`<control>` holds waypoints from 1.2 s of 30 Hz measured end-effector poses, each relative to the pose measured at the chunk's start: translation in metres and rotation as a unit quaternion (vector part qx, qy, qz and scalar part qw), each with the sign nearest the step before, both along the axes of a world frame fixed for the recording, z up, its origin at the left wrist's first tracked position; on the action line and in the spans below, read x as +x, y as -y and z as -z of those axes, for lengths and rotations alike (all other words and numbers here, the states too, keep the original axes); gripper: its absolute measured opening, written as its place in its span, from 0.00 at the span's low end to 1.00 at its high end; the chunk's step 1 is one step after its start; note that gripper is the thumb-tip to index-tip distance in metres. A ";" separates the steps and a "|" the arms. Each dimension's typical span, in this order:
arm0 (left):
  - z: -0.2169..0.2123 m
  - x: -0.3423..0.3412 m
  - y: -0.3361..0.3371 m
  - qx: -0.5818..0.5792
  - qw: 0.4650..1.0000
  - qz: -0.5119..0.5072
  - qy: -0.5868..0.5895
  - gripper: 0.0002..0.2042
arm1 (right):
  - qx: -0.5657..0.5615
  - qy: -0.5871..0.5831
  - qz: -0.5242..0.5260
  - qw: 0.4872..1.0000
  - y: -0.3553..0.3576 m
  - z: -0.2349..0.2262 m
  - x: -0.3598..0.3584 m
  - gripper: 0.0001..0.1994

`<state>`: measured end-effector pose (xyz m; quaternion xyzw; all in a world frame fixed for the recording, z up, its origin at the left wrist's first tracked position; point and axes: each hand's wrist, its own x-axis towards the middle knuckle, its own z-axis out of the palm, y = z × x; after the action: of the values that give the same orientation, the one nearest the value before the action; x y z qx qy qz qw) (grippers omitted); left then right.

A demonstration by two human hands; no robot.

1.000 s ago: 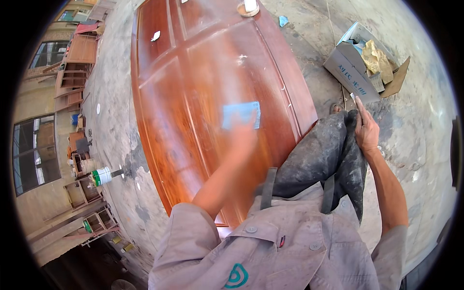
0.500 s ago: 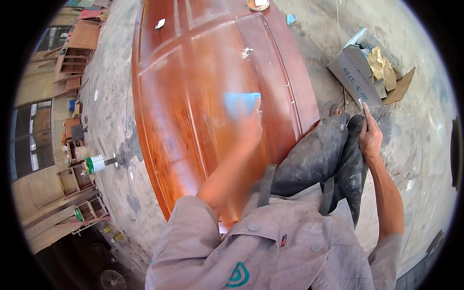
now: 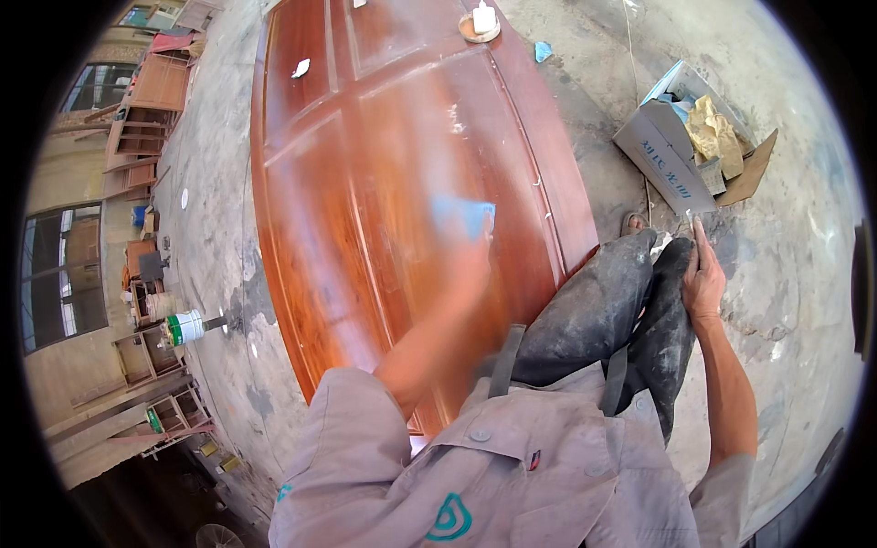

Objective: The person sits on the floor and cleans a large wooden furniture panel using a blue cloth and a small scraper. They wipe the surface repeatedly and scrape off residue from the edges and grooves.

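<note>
My left hand, blurred by motion, is closed on a blue sheet of sandpaper. The sheet lies flat against a glossy red-brown wooden door panel with raised mouldings. At the right, my right hand is beside my dark-trousered knee, off the panel. Its fingers point away from me, close together, and a small white thing shows at their tips, too small to name. White scraps lie on the panel beyond the sandpaper.
A round dish with a white bottle stands at the panel's far edge. Right of it, an open cardboard box holds crumpled brown paper. A white-and-green bucket and wooden frames are at the left.
My left hand has shifted slightly nearer to me with the sandpaper, still on the panel. The view has tilted a little; my right hand stays beside my knee.
</note>
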<state>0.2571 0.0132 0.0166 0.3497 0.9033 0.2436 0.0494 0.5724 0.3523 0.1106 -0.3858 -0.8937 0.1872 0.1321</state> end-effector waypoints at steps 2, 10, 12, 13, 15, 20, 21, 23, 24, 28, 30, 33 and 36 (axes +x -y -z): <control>-0.016 -0.013 -0.019 0.041 0.994 -0.022 0.095 0.22 | -0.003 0.012 -0.001 1.000 0.005 0.003 0.004 0.27; -0.010 0.014 0.002 0.019 0.996 -0.025 0.086 0.24 | 0.034 -0.012 -0.001 0.999 -0.003 -0.004 0.004 0.27; -0.024 -0.008 -0.018 0.061 0.982 -0.057 0.168 0.24 | 0.027 -0.006 -0.009 1.000 0.004 -0.002 0.003 0.27; -0.025 -0.010 -0.020 0.086 0.974 -0.067 0.198 0.24 | 0.030 -0.006 -0.011 0.999 0.004 -0.001 0.000 0.28; -0.018 0.016 -0.001 0.066 0.984 -0.042 0.160 0.23 | 0.038 -0.012 -0.012 0.999 0.006 0.002 0.003 0.28; -0.019 0.000 -0.010 -0.012 0.999 -0.020 0.049 0.22 | 0.031 0.000 -0.015 0.999 -0.002 0.004 0.008 0.28; -0.027 -0.012 -0.020 -0.003 0.998 -0.022 0.054 0.22 | 0.027 -0.003 -0.014 1.000 0.001 0.004 0.003 0.28; -0.030 -0.004 -0.014 -0.012 0.998 -0.022 0.053 0.23 | 0.015 0.002 -0.018 1.000 0.007 0.003 -0.001 0.27; -0.025 0.019 -0.001 -0.012 0.998 -0.019 0.058 0.23 | 0.023 -0.006 -0.018 1.000 0.007 0.003 0.002 0.27; -0.013 0.047 0.006 0.015 0.998 -0.007 0.060 0.24 | 0.040 -0.002 0.008 0.999 -0.002 0.003 0.011 0.26; -0.021 -0.015 -0.009 -0.036 0.998 0.031 -0.050 0.24 | 0.029 -0.012 -0.018 0.999 0.006 0.003 -0.005 0.26; -0.028 0.008 -0.011 0.016 0.991 -0.038 0.126 0.25 | 0.025 0.014 -0.015 0.999 0.008 0.004 0.004 0.26; -0.016 0.061 0.020 0.011 0.993 -0.016 0.118 0.25 | 0.050 -0.016 -0.010 0.999 -0.002 0.002 0.009 0.27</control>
<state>0.3182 -0.0072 0.0323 0.3047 0.8938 0.2939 0.1483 0.5812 0.3544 0.1082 -0.3673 -0.9034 0.1494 0.1633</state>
